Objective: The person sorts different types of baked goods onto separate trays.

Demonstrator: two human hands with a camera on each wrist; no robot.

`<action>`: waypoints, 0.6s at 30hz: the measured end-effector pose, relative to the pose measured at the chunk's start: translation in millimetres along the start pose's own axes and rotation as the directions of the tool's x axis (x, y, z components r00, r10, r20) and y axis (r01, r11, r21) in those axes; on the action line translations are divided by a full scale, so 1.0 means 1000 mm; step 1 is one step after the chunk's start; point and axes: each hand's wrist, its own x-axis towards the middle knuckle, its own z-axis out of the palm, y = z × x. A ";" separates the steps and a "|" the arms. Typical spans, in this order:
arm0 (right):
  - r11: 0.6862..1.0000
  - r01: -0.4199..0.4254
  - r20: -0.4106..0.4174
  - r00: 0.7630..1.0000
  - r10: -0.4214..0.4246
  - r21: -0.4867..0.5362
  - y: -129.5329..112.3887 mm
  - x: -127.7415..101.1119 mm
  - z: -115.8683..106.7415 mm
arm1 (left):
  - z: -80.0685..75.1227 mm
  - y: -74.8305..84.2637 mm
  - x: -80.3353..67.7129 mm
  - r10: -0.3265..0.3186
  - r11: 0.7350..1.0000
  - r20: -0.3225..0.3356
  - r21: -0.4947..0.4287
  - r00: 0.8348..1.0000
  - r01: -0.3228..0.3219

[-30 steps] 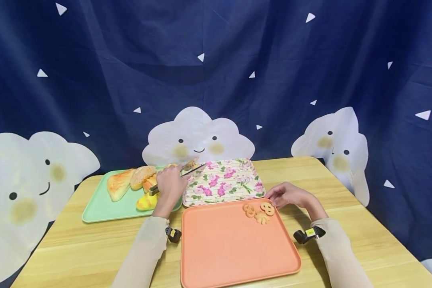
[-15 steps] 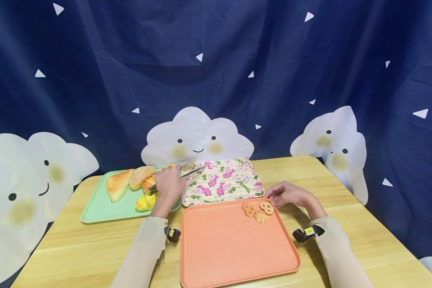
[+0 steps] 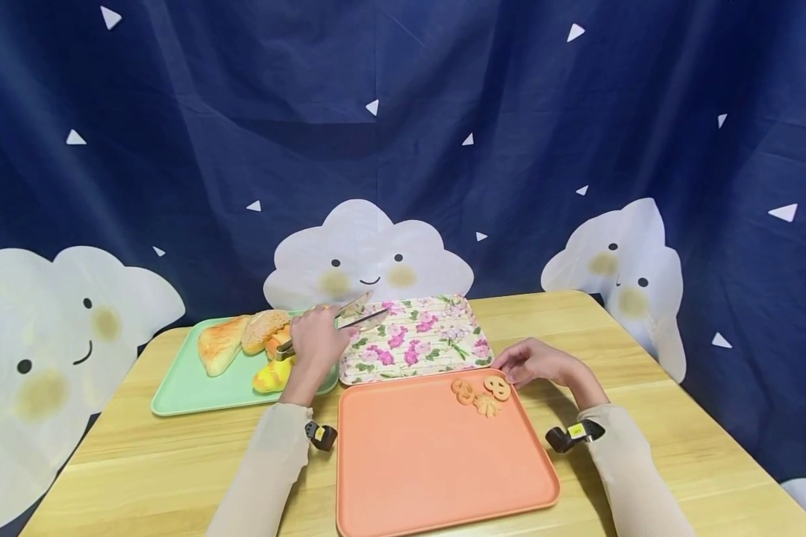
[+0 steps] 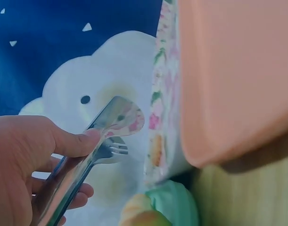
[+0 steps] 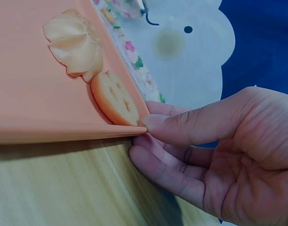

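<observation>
My left hand (image 3: 319,339) grips metal food tongs (image 4: 63,188) over the seam between the green and floral trays. One tong end is spoon-shaped, the other slotted like a fork; they stand apart with nothing between them. Beyond the tips, a small brown piece (image 4: 156,150) shows on the floral tray (image 3: 416,335). My right hand (image 3: 540,362) pinches the far right corner of the orange tray (image 3: 430,462), thumb on the rim and fingers below. Inside that corner lie a pretzel-shaped cookie (image 3: 498,388), a ridged fan-shaped cookie (image 3: 489,406) and a darker twisted cookie (image 3: 463,391).
A green tray (image 3: 188,399) at left bears a triangular bread (image 3: 223,344), a round seeded bun (image 3: 266,330) and a yellow roll (image 3: 272,377). The trays lie close together on the wooden table (image 3: 134,462). A blue cloud-print curtain (image 3: 430,74) hangs behind.
The tongs' ends have spread a little wider, and the brown piece seen at their tips a second ago no longer shows there. My right hand keeps its hold on the tray corner.
</observation>
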 end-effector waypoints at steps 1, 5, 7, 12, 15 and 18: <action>1.000 0.001 0.000 1.000 -0.001 -0.001 0.000 0.000 0.000 | -0.002 0.002 0.000 0.006 1.000 0.001 -0.011 1.000 -0.006; 1.000 0.005 -0.004 1.000 -0.005 -0.001 0.001 0.001 0.000 | -0.011 0.012 -0.003 0.053 0.997 -0.009 -0.061 0.999 -0.053; 1.000 0.006 -0.006 1.000 -0.006 0.000 0.002 0.001 0.000 | -0.017 0.019 -0.006 0.091 0.993 -0.010 -0.080 0.996 -0.092; 1.000 0.008 -0.007 1.000 -0.008 0.001 0.002 0.002 -0.001 | -0.032 0.035 -0.012 0.208 0.969 0.050 -0.146 0.977 -0.199; 1.000 0.008 -0.009 1.000 -0.008 -0.003 0.002 0.002 -0.001 | -0.037 0.044 -0.016 0.281 0.948 0.085 -0.178 0.956 -0.263; 1.000 0.004 -0.009 1.000 -0.004 0.004 0.003 0.002 -0.001 | -0.039 0.051 -0.022 0.365 0.918 0.087 -0.201 0.927 -0.342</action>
